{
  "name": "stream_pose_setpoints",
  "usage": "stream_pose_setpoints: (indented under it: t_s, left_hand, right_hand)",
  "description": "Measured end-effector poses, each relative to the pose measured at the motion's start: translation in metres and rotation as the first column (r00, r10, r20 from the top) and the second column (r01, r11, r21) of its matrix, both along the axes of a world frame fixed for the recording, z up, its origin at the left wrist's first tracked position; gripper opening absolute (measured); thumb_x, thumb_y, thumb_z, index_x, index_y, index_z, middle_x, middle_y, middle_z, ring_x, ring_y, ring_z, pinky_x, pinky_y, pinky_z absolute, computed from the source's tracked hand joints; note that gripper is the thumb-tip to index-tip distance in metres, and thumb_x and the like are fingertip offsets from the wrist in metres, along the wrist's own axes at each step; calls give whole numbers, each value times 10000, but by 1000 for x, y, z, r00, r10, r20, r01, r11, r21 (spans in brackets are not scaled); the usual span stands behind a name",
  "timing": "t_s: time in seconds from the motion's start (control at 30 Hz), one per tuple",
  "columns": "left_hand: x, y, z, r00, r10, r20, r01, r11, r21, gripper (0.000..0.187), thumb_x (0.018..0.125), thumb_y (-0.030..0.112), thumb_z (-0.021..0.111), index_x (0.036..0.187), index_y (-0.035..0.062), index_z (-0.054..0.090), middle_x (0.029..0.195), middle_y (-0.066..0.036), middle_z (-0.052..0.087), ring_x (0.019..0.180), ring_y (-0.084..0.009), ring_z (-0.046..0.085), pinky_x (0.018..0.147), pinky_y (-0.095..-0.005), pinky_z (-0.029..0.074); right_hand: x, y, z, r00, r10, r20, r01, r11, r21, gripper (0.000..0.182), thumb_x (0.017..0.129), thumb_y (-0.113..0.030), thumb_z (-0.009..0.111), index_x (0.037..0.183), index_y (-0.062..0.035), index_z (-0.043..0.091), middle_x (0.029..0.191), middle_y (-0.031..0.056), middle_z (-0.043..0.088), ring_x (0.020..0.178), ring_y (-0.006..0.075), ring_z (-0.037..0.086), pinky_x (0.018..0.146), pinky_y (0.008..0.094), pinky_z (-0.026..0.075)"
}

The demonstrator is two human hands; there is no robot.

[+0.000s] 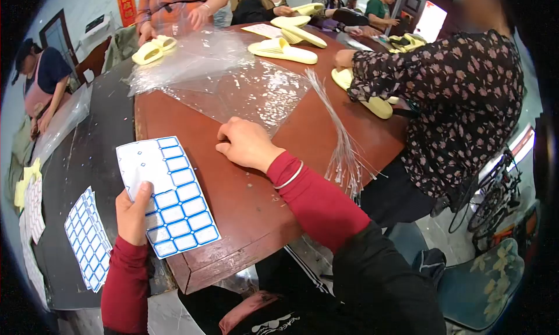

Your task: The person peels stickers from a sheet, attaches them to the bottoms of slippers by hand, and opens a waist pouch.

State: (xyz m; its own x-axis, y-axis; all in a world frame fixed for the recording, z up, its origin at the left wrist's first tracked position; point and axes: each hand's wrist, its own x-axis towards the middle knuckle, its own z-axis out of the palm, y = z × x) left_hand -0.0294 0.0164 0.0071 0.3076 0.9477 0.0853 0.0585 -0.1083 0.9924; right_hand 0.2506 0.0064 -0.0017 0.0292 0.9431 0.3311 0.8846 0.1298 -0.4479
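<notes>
Head view, left hand (133,214): closed on the lower left edge of a sticker sheet (169,196), thumb on top; the sheet carries blue-bordered white labels and overhangs the near left corner of the table (244,204).
Head view, right hand (247,144): curled, knuckles up, fingertips pressing on the near edge of a clear plastic bag (244,93); whether it pinches the film, cannot tell.
Clear plastic bag: flat on the table, mid-surface, extending toward the far left edge.
Second sticker sheet (87,239): off the table, left of the left hand.
Plastic tag pins (340,143): fanned bundle, near the right edge.
Yellow slippers (283,50): far side, by other people's hands.
Co-worker's sleeve (407,73): floral, over the right edge.
</notes>
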Motion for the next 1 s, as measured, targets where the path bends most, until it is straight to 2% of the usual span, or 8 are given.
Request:
stream_pose_setpoints:
  t_s: [0.3, 0.37, 0.5, 0.67, 0.77, 0.83, 0.9, 1.0]
  left_hand:
    - [2, -5, 2, 998, -35, 51, 35, 999, -7, 321, 913, 223, 572, 1058, -63, 588, 914, -58, 638, 803, -105, 587, 720, -251, 470]
    - [-1, -7, 5, 996, -32, 79, 33, 999, -13, 316, 916, 221, 570, 1054, -62, 590, 912, -59, 639, 800, -105, 589, 717, -251, 472]
    - [4, -7, 6, 996, -53, 71, 55, 998, -34, 302, 923, 224, 562, 1039, -52, 600, 902, -57, 642, 792, -102, 592, 702, -251, 480]
    - [5, -3, 2, 997, -75, 35, 77, 996, -51, 324, 926, 243, 556, 1049, -53, 598, 911, -66, 644, 794, -108, 598, 704, -259, 484]
    - [0, -1, 1, 993, -113, -18, 112, 994, -17, 356, 924, 266, 556, 1070, -57, 590, 935, -68, 647, 812, -123, 604, 728, -261, 483]
    - [-1, 1, -2, 994, -97, -46, 97, 995, 7, 346, 924, 261, 560, 1056, -57, 600, 924, -55, 648, 810, -113, 598, 729, -260, 485]
    - [0, -4, 0, 997, -64, -38, 64, 998, 16, 345, 925, 261, 561, 1054, -56, 602, 922, -49, 647, 815, -107, 593, 734, -260, 486]
    - [4, -3, 2, 994, -87, 66, 91, 994, -61, 328, 926, 255, 556, 1032, -49, 620, 884, -35, 640, 793, -89, 568, 720, -259, 471]
  right_hand:
    - [-1, -4, 7, 999, -29, -14, 29, 997, 67, 210, 784, -235, 647, 874, -47, 670, 968, 144, 617, 897, 321, 592, 791, 410, 473]
    - [2, -4, 7, 935, -263, 237, 247, 964, 97, 268, 798, -277, 635, 932, -46, 664, 998, 148, 617, 956, 350, 562, 831, 419, 455]
    - [-1, -6, 7, 884, -349, 310, 376, 926, -28, 350, 819, -329, 612, 1031, -52, 641, 1011, 157, 615, 992, 384, 532, 856, 429, 438]
    - [9, 7, -9, 942, -238, 235, 228, 971, 72, 443, 839, -376, 587, 1150, -60, 588, 1049, 160, 615, 999, 367, 540, 859, 419, 442]
    - [9, 20, -4, 989, -60, 135, 53, 997, 50, 508, 850, -396, 576, 1200, -29, 548, 1149, 201, 578, 1074, 378, 527, 936, 425, 406]
    - [13, 35, -20, 997, 13, 72, -29, 976, 217, 480, 848, -359, 592, 1207, -46, 536, 1071, 173, 606, 1000, 333, 554, 857, 399, 450]
    - [13, 42, -33, 998, 57, 26, -63, 923, 379, 448, 847, -328, 593, 1187, -39, 552, 1056, 180, 606, 1001, 350, 555, 847, 409, 448]
    - [7, 30, -15, 993, -24, 112, -8, 963, 270, 447, 844, -321, 594, 1190, -39, 558, 1105, 188, 596, 1034, 347, 551, 852, 409, 445]
